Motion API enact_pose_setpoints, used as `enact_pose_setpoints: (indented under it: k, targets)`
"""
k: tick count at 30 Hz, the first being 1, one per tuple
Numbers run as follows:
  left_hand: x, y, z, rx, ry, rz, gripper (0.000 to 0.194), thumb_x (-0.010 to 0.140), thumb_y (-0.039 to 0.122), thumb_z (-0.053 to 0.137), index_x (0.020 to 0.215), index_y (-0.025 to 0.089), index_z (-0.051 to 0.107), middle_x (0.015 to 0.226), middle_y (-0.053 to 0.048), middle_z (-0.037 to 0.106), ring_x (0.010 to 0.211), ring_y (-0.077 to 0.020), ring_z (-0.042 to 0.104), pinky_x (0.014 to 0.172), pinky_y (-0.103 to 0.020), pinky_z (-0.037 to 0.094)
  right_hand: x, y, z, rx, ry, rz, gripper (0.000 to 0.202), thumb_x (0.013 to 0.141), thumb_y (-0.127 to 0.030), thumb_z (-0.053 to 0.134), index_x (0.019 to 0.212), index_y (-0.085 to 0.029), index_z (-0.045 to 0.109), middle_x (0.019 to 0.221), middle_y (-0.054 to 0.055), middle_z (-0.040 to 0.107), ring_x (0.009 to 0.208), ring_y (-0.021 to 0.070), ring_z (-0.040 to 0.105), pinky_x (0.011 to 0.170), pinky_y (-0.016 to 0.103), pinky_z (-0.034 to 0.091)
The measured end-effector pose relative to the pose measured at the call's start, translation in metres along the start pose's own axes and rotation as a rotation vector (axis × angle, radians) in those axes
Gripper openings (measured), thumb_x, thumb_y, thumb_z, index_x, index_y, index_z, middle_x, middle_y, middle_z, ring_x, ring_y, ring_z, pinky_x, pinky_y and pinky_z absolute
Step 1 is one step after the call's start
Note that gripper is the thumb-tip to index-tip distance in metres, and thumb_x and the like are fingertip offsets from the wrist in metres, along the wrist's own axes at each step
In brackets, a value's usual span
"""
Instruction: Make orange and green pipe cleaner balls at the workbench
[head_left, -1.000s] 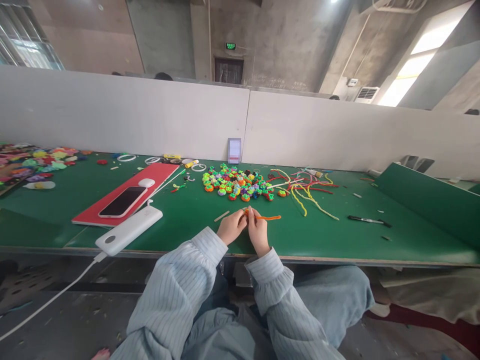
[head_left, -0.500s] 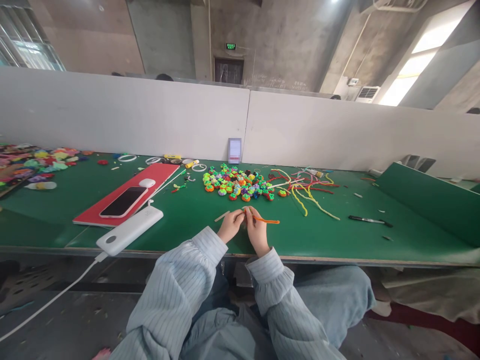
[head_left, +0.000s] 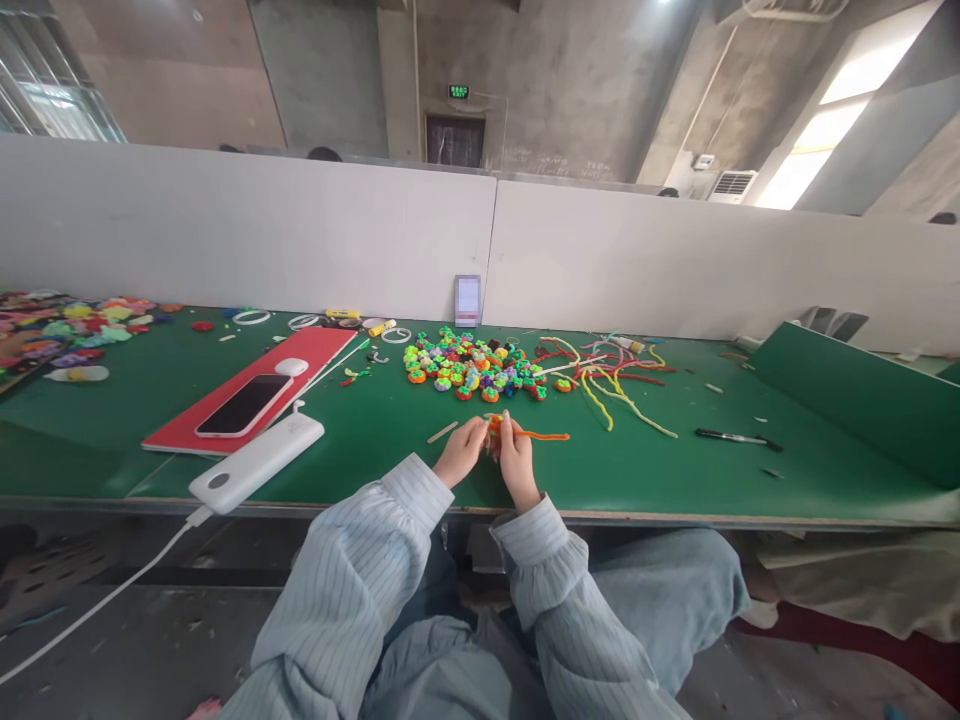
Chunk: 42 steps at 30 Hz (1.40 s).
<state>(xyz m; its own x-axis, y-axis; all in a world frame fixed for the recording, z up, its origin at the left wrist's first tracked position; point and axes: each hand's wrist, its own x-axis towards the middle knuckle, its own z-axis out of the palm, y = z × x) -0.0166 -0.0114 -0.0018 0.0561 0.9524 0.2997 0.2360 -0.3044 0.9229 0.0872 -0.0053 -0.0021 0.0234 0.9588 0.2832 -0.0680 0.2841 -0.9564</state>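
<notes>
An orange pipe cleaner point(head_left: 549, 436) runs between my two hands, its free end sticking out to the right. My left hand point(head_left: 463, 452) is closed, pinching the bunched orange end. Thumb and fingers of my right hand point(head_left: 517, 462) are pressed together on the same pipe cleaner. Where the fingertips meet, the coiled part is partly hidden. Just beyond my hands lies a pile of small coloured pipe-cleaner pieces point(head_left: 480, 368) with green tops. Left of my left hand rests a thin pale stick point(head_left: 442, 432).
Loose pipe cleaners point(head_left: 611, 385) spread right of the pile, with a black pen point(head_left: 739, 438) farther right. At left are a red folder point(head_left: 176, 430), a phone point(head_left: 244, 406) and a white power bank point(head_left: 259, 462) with a cable. Another phone point(head_left: 467, 300) leans on the white partition point(head_left: 300, 235).
More of the orange shows between my fingertips, and its free end reaches slightly farther right. My right thumb now points more upright. The view has shifted slightly.
</notes>
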Motion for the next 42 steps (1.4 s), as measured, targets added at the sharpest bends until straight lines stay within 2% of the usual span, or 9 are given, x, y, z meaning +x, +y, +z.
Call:
enact_pose_setpoints:
  k: [5,8,15,22,26,31,36,40,42]
  targets:
    - [0.0,0.001,-0.002,0.11,0.078,0.078,0.032,0.088,0.039,0.034,0.063,0.02,0.036,0.055,0.004,0.038,0.053,-0.0111,0.042,0.055,-0.024,0.033,-0.001,0.001,0.002,-0.011,-0.008,0.006,0.047,0.083,-0.058,0.037,0.065,-0.018,0.055,0.042,-0.005,0.044,0.035,0.0097,0.04,0.036,0.022,0.031]
    - [-0.001,0.004,-0.002,0.244,0.125,0.126,0.03,0.089,0.039,0.033,0.067,0.02,0.039,0.057,0.004,0.042,0.054,-0.0119,0.045,0.056,-0.024,0.034,-0.002,0.001,0.001,-0.049,-0.028,0.031,0.055,0.084,-0.06,0.032,0.059,-0.017,0.056,0.04,-0.002,0.047,0.037,0.0113,0.045,0.04,0.024,0.036]
    - [-0.002,0.005,-0.001,0.483,0.119,0.17,0.028,0.091,0.032,0.032,0.069,0.02,0.043,0.058,0.002,0.048,0.056,-0.0133,0.05,0.053,-0.023,0.033,0.001,0.005,0.0,-0.078,-0.047,0.047,0.061,0.083,-0.062,0.029,0.088,-0.014,0.065,0.038,-0.003,0.048,0.038,0.0139,0.049,0.042,0.025,0.039]
    - [-0.005,0.006,-0.001,0.613,0.17,0.212,0.03,0.091,0.029,0.033,0.066,0.019,0.046,0.058,0.001,0.051,0.057,-0.0121,0.051,0.055,-0.022,0.033,0.001,0.004,0.0,0.03,-0.135,0.022,0.049,0.084,-0.058,0.034,0.083,-0.016,0.059,0.053,-0.001,0.057,0.044,0.0138,0.053,0.047,0.026,0.044]
    - [-0.006,0.006,-0.001,0.67,0.192,0.229,0.03,0.091,0.027,0.032,0.065,0.019,0.045,0.057,0.001,0.051,0.056,-0.0118,0.05,0.053,-0.022,0.032,0.0,0.003,0.0,-0.075,-0.123,-0.09,0.035,0.085,-0.048,0.041,0.085,-0.017,0.057,0.061,0.0,0.058,0.053,0.0141,0.055,0.052,0.025,0.044]
    - [-0.005,0.007,0.001,0.706,0.242,0.221,0.028,0.09,0.026,0.033,0.066,0.019,0.045,0.059,0.001,0.052,0.055,-0.0124,0.05,0.053,-0.023,0.03,-0.001,0.003,0.002,-0.178,-0.083,-0.148,0.029,0.088,-0.04,0.038,0.094,-0.016,0.054,0.073,0.004,0.063,0.068,0.017,0.059,0.061,0.027,0.045]
    - [-0.002,0.012,0.013,0.689,0.305,0.17,0.025,0.088,0.023,0.036,0.065,0.019,0.044,0.058,0.0,0.052,0.055,-0.0137,0.051,0.05,-0.024,0.027,-0.001,0.0,0.002,-0.159,-0.041,-0.152,0.027,0.09,-0.037,0.034,0.095,-0.016,0.05,0.079,0.006,0.063,0.073,0.018,0.06,0.065,0.029,0.045]
    - [-0.001,0.016,0.022,0.58,0.378,0.081,0.025,0.087,0.024,0.037,0.063,0.019,0.042,0.054,0.001,0.048,0.052,-0.0136,0.048,0.049,-0.024,0.026,-0.001,-0.002,0.002,-0.15,-0.047,-0.196,0.027,0.09,-0.035,0.033,0.099,-0.016,0.05,0.085,0.008,0.062,0.078,0.0179,0.059,0.07,0.03,0.045]
    - [-0.002,0.017,0.022,0.48,0.364,0.072,0.027,0.088,0.026,0.036,0.062,0.02,0.04,0.053,0.002,0.046,0.051,-0.0129,0.046,0.049,-0.023,0.028,-0.002,-0.001,0.002,-0.111,-0.059,-0.202,0.027,0.09,-0.036,0.034,0.1,-0.016,0.051,0.089,0.008,0.061,0.08,0.0177,0.058,0.072,0.03,0.045]
